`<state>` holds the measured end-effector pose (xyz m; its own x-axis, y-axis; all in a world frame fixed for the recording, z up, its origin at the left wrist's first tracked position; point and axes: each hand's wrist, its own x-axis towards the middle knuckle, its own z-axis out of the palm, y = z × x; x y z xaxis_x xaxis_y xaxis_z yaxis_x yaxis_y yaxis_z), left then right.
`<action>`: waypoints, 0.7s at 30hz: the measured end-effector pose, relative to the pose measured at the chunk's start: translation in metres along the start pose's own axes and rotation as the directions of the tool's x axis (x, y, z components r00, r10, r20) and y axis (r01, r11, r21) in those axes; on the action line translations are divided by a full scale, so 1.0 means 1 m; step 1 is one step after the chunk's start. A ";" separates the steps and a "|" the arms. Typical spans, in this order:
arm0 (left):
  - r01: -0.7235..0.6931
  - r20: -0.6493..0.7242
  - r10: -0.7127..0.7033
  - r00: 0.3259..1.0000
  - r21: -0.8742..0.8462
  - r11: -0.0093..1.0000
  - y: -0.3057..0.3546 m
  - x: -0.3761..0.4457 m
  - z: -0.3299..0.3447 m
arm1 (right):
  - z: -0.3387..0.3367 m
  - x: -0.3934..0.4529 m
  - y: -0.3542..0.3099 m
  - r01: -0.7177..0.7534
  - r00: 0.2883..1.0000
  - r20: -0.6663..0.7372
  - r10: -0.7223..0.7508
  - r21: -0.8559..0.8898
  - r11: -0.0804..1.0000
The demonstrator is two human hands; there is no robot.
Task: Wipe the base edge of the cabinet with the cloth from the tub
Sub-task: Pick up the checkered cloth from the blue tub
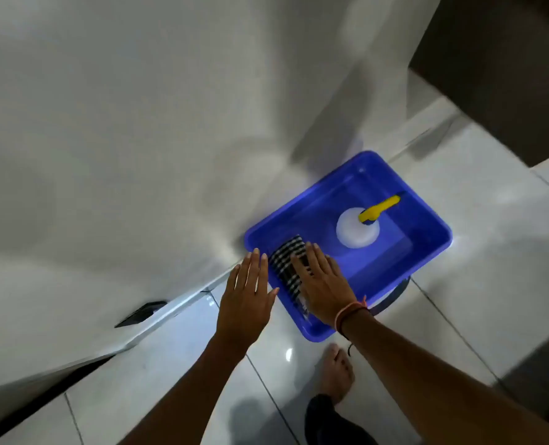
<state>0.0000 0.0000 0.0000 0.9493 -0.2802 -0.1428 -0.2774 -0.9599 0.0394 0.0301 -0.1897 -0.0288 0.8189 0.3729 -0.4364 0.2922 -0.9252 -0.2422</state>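
A blue plastic tub (427, 252) stands on the white tiled floor against the white cabinet (122, 155). A black-and-white checked cloth (287, 261) lies draped over the tub's near-left rim. My right hand (323, 284) rests flat on the cloth, fingers spread, not closed around it. My left hand (249, 297) hovers open just left of the tub, fingers together and pointing at the cabinet. The cabinet's base edge (170, 313) runs diagonally from the tub down to the lower left.
Inside the tub stands a white spray bottle with a yellow trigger (363, 226). A dark cabinet or panel (507, 75) fills the upper right. My bare foot (336, 370) is on the tiles below the tub. A dark slot (141, 313) sits in the cabinet base.
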 end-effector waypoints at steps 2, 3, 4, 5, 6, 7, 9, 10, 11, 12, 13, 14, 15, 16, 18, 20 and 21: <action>0.012 0.050 -0.012 0.999 -0.006 1.000 -0.006 0.014 0.032 | 0.032 0.028 0.011 0.044 0.999 0.002 -0.044 0.041 0.998; 0.019 0.064 -0.018 0.998 -0.015 1.000 -0.011 0.019 0.047 | 0.049 0.041 0.016 0.071 0.997 -0.006 -0.071 0.041 0.997; 0.015 0.059 -0.014 0.998 -0.019 1.000 -0.017 0.021 0.055 | 0.058 0.047 0.019 0.096 0.995 -0.017 -0.096 0.052 0.994; -0.002 0.059 0.004 0.998 -0.027 1.000 -0.020 0.021 0.062 | 0.066 0.052 0.023 0.111 0.993 -0.038 -0.110 0.034 0.993; -0.027 0.076 0.030 0.997 -0.041 0.999 -0.023 0.020 0.066 | 0.075 0.054 0.025 0.126 0.990 -0.065 -0.124 0.025 0.992; -0.060 0.065 0.063 0.996 -0.038 0.997 -0.027 0.018 0.070 | 0.081 0.054 0.027 0.134 0.987 -0.092 -0.132 0.017 0.991; -0.111 0.043 0.112 0.993 -0.011 0.994 -0.039 0.013 0.069 | 0.078 0.054 0.029 0.145 0.982 -0.131 -0.138 0.049 0.988; -0.129 0.052 0.129 0.990 -0.003 0.992 -0.045 0.012 0.065 | 0.073 0.055 0.033 0.135 0.983 -0.134 -0.125 0.070 0.988; -0.152 0.059 0.152 0.987 0.007 0.988 -0.052 0.009 0.059 | 0.065 0.055 0.031 0.112 0.987 -0.126 -0.098 0.114 0.987; -0.184 0.057 0.182 0.982 0.017 0.983 -0.061 0.006 0.052 | 0.055 0.054 0.028 0.075 0.991 -0.124 -0.051 0.191 0.979; -0.219 0.049 0.217 0.975 0.033 0.975 -0.072 0.002 0.045 | 0.043 0.051 0.020 0.004 0.994 -0.108 0.033 0.323 0.946; -0.250 0.029 0.249 0.968 0.049 0.967 -0.085 -0.002 0.036 | 0.033 0.049 0.008 -0.071 0.981 -0.121 0.149 0.490 0.869; -0.274 -0.001 0.274 0.962 0.067 0.960 -0.099 -0.006 0.027 | 0.023 0.047 -0.006 -0.137 0.941 -0.148 0.305 0.657 0.741; -0.295 -0.030 0.298 0.954 0.083 0.952 -0.115 -0.010 0.017 | 0.014 0.039 -0.024 -0.143 0.860 -0.204 0.468 0.784 0.604; -0.356 -0.055 0.369 0.928 0.167 0.919 -0.148 -0.021 0.001 | 0.007 0.018 -0.072 0.012 0.623 -0.366 0.691 0.888 0.460; -0.431 -0.077 0.464 0.882 0.267 0.862 -0.179 -0.027 -0.003 | 0.022 0.003 -0.127 0.205 0.436 -0.389 0.812 0.921 0.332; -0.468 -0.083 0.515 0.853 0.313 0.827 -0.194 -0.029 0.002 | 0.043 0.002 -0.157 0.287 0.382 -0.351 0.855 0.924 0.252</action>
<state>0.0255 0.1940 -0.0050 0.6796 -0.7333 -0.0191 -0.7198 -0.6617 -0.2100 -0.0352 -0.0405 -0.0288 0.7363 -0.6731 -0.0692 -0.1480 -0.0604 -0.9871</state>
